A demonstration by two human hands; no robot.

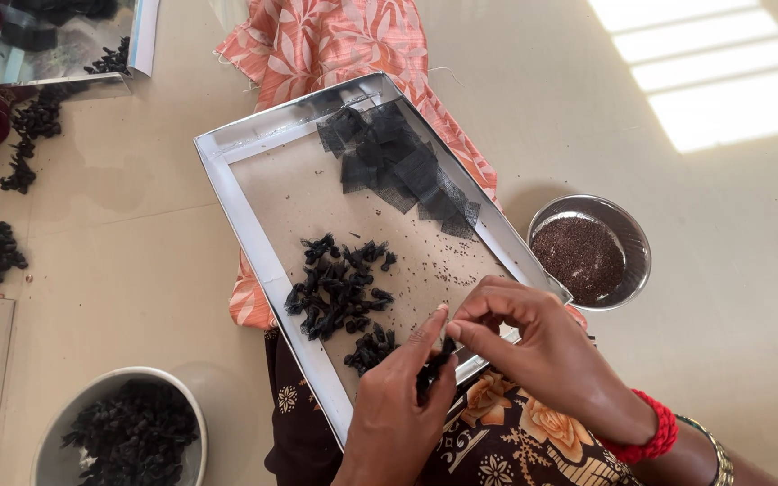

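Floor: (731, 297) pale, smooth and cream-coloured, filling the view; bright bars of window light lie on it up and right of the tray.
Tray: (227, 193) a shallow rectangular metal tray with shiny rims and a dull brown bottom, set at a slant across the person's lap, the landmark for the rest.
Cloth: (317, 36) orange-and-white flowered fabric, showing beyond the tray's far end and under its right edge.
Grey bowl: (51, 423) on the floor left of the tray's near corner, filled with dark tangled bits.
Steel bowl: (628, 236) on the floor just right of the tray, holding fine brown seeds.
Second tray: (141, 40) another shiny one, well away past the tray's far left corner, dark bits spilled beside it.
Net squares: (398, 166) black mesh pieces heaped in the tray's far right part.
Black bundles: (339, 288) small tied pieces piled mid-tray, loose seeds scattered to their right.
Left hand: (398, 405) at the tray's near edge, thumb and fingers pinched on a small black net bundle (432, 367).
Right hand: (533, 337) beside it over the same edge, fingertips pinching the top of that bundle; red bangle on the wrist.
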